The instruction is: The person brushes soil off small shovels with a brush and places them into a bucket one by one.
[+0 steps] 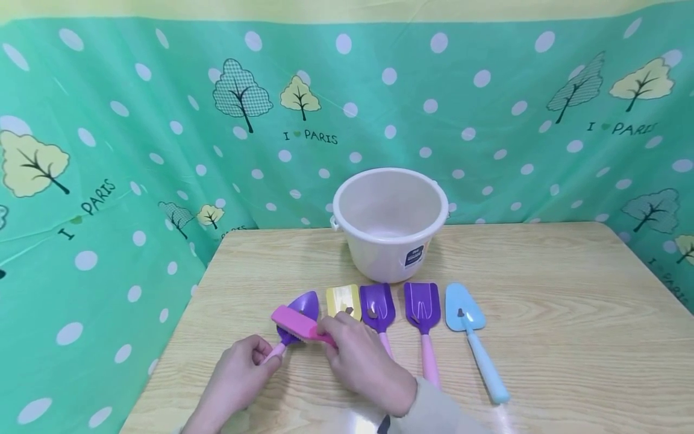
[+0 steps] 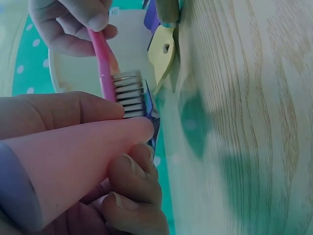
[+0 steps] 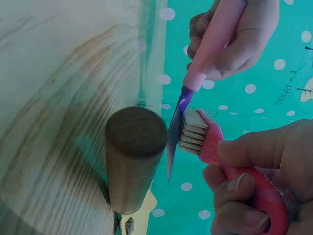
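Observation:
My left hand (image 1: 236, 372) grips the pink handle (image 2: 78, 159) of a purple toy trowel (image 1: 307, 303), its blade pointing away from me and lifted off the table in the right wrist view. My right hand (image 1: 364, 360) holds a pink brush (image 1: 295, 324) by its looped handle. Pale bristles (image 3: 192, 131) press on the face of the purple blade, and the brush head covers part of it in the head view. To the right lies a yellow shovel (image 1: 335, 298) with a brown wooden handle (image 3: 134, 166), partly hidden by my right hand.
Two purple shovels (image 1: 382, 301) (image 1: 423, 299) with pink handles and a light blue trowel (image 1: 465, 307) lie in a row to the right. Small dark bits sit on their blades. Behind them stands a white bucket (image 1: 368, 232). A green dotted curtain (image 1: 303, 175) borders the wooden table (image 1: 569, 313).

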`<move>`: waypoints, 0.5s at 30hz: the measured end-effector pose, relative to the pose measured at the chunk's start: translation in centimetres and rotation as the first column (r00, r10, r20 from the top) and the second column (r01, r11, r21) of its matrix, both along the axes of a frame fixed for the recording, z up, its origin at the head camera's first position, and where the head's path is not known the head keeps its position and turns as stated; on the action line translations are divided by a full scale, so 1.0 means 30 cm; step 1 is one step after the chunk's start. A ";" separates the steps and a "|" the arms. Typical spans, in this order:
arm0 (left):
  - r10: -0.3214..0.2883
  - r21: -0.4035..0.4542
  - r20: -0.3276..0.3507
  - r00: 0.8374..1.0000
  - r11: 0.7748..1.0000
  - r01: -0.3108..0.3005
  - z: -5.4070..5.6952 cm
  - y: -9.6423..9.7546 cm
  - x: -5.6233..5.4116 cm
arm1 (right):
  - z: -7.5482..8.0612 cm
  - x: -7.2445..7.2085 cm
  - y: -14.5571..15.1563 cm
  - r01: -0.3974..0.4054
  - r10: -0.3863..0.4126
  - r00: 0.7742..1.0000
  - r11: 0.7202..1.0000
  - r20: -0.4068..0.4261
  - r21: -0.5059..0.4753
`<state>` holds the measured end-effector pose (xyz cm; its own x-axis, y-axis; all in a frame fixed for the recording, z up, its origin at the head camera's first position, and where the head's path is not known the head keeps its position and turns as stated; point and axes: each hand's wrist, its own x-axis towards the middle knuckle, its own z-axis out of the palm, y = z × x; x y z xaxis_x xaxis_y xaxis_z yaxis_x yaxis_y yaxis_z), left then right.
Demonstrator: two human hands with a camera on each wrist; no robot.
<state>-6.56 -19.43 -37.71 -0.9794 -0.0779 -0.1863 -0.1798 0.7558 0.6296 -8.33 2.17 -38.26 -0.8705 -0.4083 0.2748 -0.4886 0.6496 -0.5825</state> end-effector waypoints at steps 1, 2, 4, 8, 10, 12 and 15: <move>-0.002 0.000 0.001 1.000 1.000 0.002 0.000 -0.001 0.002 | -0.002 -0.002 0.000 0.003 -0.003 1.000 1.000 -0.004 -0.001; -0.003 -0.001 0.003 1.000 1.000 0.003 0.000 -0.003 0.004 | -0.004 -0.004 0.001 0.004 -0.004 1.000 1.000 -0.009 -0.001; -0.008 -0.002 0.005 1.000 1.000 0.008 0.000 -0.005 0.009 | -0.007 -0.008 0.002 0.007 -0.007 1.000 1.000 -0.019 0.000; -0.011 0.000 0.017 1.000 1.000 0.011 -0.001 -0.011 0.023 | -0.012 -0.016 0.003 0.007 -0.006 0.999 1.000 -0.036 0.004; -0.008 0.004 0.022 1.000 1.000 0.008 -0.002 -0.012 0.030 | -0.014 -0.021 0.004 0.010 -0.010 0.999 1.000 -0.048 0.005; -0.003 0.002 0.022 1.000 1.000 0.003 -0.004 -0.013 0.036 | -0.017 -0.026 0.005 0.016 -0.015 0.998 1.000 -0.063 0.007; 0.001 -0.002 0.013 1.000 1.000 -0.001 -0.009 -0.014 0.042 | -0.022 -0.033 0.008 0.030 -0.029 0.996 0.999 -0.086 0.010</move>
<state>-5.30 -19.84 -37.97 -0.9768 -0.0789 -0.1990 -0.1886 0.7567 0.6259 -9.31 2.40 -38.92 -0.8556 -0.3862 0.3447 -0.5170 0.6710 -0.5316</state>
